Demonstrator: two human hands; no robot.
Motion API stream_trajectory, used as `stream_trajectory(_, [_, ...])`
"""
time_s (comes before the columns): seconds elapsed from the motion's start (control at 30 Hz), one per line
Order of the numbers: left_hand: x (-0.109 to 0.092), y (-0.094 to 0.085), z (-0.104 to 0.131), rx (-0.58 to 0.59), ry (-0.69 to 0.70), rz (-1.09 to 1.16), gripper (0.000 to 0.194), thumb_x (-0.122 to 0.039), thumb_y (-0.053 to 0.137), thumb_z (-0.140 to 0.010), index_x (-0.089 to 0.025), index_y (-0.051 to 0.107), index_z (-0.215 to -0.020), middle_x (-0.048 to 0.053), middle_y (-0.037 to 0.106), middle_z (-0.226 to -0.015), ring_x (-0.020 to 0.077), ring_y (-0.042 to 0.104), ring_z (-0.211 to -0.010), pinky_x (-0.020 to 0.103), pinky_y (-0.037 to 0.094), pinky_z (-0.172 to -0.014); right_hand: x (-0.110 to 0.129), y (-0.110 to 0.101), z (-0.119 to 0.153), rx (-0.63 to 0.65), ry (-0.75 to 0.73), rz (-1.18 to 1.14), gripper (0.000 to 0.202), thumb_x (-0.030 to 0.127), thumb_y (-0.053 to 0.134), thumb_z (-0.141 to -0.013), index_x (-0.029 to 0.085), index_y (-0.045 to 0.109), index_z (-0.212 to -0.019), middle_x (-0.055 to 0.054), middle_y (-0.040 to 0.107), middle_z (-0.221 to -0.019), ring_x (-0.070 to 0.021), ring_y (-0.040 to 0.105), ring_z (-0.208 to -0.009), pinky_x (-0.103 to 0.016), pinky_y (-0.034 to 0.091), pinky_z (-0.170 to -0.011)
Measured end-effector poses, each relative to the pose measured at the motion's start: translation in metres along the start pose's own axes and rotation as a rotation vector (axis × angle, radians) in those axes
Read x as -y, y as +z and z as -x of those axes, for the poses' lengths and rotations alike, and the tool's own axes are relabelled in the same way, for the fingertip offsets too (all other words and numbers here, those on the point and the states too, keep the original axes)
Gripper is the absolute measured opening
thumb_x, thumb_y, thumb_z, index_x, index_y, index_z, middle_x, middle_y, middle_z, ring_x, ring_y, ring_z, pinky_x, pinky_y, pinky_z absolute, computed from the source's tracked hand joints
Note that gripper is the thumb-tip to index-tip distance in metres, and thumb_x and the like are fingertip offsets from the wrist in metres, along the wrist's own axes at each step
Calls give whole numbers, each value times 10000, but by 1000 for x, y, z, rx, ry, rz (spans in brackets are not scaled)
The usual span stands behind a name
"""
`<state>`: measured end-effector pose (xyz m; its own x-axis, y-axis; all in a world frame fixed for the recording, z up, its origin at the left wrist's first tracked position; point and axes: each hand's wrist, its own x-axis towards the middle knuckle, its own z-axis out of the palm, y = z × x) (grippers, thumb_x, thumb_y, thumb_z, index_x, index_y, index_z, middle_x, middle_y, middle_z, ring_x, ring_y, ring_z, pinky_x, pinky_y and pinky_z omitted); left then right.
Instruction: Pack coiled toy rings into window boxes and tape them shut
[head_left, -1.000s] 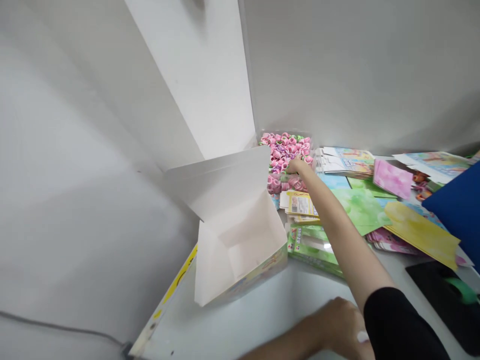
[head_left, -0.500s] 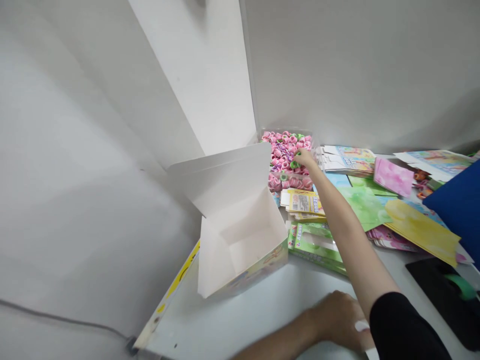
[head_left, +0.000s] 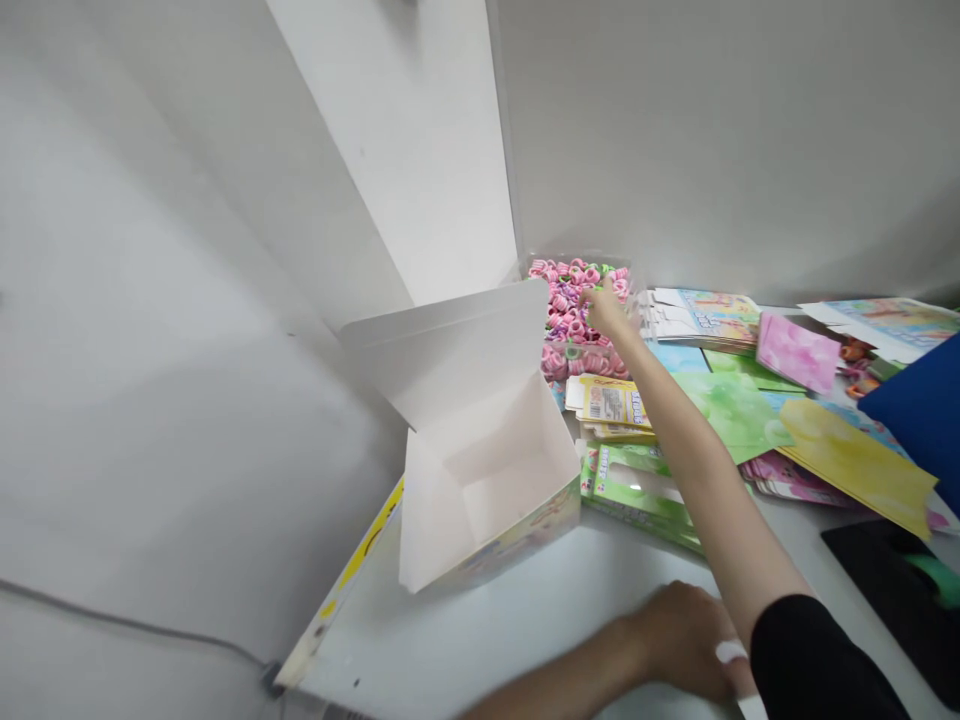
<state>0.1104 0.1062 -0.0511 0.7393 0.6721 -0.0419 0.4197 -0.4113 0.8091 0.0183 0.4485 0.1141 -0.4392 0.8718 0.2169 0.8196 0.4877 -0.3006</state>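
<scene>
My right hand [head_left: 604, 306] reaches over a clear tray [head_left: 630, 262] of pink, purple and green rings [head_left: 570, 300]. Its fingers are bunched among the rings; a bit of green shows by them, but what they pinch is too small to tell. Near the bottom, my left hand [head_left: 694, 640] is closed at the table's front, partly behind my right arm. A small white and pinkish item [head_left: 730, 652] shows at its fingers, too hidden to name. An open white-lined box [head_left: 502, 470] stands left of both hands with its lid raised.
Yellow cartons [head_left: 611, 400] and green window boxes [head_left: 641, 485] lie right of the open box. Farther right are printed sheets, a yellow packet stack [head_left: 855, 460], a black tape dispenser [head_left: 885, 590] and a blue object [head_left: 919, 410]. Walls rise behind and left.
My right hand has shifted slightly up among the rings; the green ring seen at its fingertips is now less visible. My left hand stays low, while the view has shifted a little.
</scene>
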Motion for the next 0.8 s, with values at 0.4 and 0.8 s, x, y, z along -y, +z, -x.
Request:
stream_trajectory(0.4, [-16,-11,4,8,-38,-184,336,-560,606,-862,-231,670,-840,6,777,-867,259,743,-859,267,495,-662,6,15,-2,506,-146,99,328,371,633,-976,182,644,-1245,-88,646,-1277,-232,662,-1065,-421,581,-891])
stream_trajectory(0.8, [-27,-20,5,31,-56,-273,336,-551,612,-880,-222,679,-904,20,789,-968,294,752,-982,272,520,-712,-3,-11,5,-173,5,-240,335,247,465,-982,72,674,-1177,-128,700,-1081,-221,613,-981,-339,492,-865])
